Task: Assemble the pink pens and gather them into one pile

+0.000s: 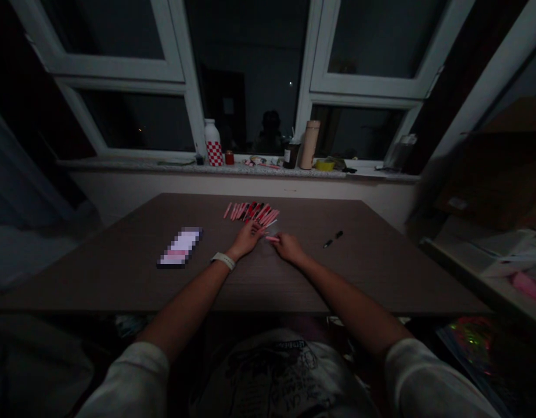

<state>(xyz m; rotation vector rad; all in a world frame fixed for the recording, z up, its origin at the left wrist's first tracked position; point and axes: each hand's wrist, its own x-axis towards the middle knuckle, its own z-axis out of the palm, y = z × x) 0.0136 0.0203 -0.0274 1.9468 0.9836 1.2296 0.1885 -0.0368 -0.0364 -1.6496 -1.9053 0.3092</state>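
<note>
White sleeves (132, 380) at bottom; left hand (245, 240) open, just beside pink-and-red pens (252, 213); right hand (289, 247) pinches a pink pen (272, 238); careless brush could scatter pile.

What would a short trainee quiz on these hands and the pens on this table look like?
1. Which wears the white wristband: the left hand or the right hand?
2. True or false: the pink and red pens lie on the brown table.
3. What pattern covers the lower part of the bottle on the windowsill?

Key: 1. The left hand. 2. True. 3. Red and white checks.
</note>
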